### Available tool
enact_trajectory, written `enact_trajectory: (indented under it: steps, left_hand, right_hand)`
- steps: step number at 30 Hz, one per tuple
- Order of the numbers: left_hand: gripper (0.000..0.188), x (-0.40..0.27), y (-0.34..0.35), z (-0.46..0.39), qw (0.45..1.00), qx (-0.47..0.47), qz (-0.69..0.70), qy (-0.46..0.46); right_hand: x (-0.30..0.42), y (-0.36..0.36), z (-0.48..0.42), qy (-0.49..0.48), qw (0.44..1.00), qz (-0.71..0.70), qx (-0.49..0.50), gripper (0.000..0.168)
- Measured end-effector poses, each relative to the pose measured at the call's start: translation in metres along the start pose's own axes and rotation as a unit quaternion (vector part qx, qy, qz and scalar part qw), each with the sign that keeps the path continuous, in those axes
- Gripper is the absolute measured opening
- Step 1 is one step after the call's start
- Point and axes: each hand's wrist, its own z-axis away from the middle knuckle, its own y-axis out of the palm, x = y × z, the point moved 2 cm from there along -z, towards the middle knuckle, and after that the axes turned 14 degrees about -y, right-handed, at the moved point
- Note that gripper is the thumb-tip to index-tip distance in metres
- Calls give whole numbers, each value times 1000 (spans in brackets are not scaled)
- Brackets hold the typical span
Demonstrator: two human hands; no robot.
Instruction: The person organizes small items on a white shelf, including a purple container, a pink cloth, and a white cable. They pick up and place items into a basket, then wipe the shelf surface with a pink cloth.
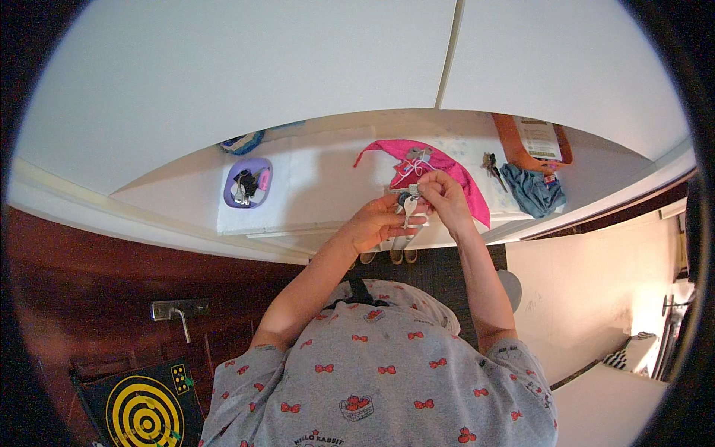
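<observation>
My left hand (382, 223) holds a bunch of keys (409, 205), with a silver key hanging against its spread fingers. Thumb and fingertips of my right hand (444, 198) pinch a small pale ribbed piece (414, 189) at the top of the bunch. Just beyond my hands lies a bright pink cloth (455, 176) with white cord and more keys (419, 153) on it. A purple tray (228, 180) at the left holds several keys and dark and pink items. To the right, another bunch of keys (491, 167) rests on the white cloth.
An orange basket (505, 142) with a printed sheet stands at the back right, beside a crumpled blue-green cloth (533, 190). A blue patterned item (244, 144) lies at the back left. White cabinet doors (279, 61) rise beyond the shelf. A door handle (181, 313) and a dartboard (146, 419) are at lower left.
</observation>
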Motion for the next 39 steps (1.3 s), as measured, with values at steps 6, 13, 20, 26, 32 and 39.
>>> enact_trajectory:
  steps: [6, 13, 20, 26, 32, 39]
  left_hand:
    - [49, 4, -6, -1, 1000, 11, 2, 3]
    - [46, 2, -7, -2, 999, 10, 41, -16]
    - [52, 4, -9, -5, 995, 36, 96, -20]
    - [50, 7, -11, -7, 994, 37, 100, -22]
    - [45, 6, -8, -6, 996, 22, 82, -18]
    - [41, 7, -10, -7, 996, 18, 90, -16]
  right_hand:
    - [4, 4, 2, 15, 1000, -25, 5, 10]
    - [1, 6, 2, 9, 998, -58, 6, 10]
    - [-3, 4, 1, -11, 999, -34, 15, 9]
    - [5, 9, 3, 17, 998, -62, 12, 10]
    - [2, 10, 3, 19, 999, -49, 13, 10]
    - [-5, 11, 1, 8, 999, -39, 15, 11]
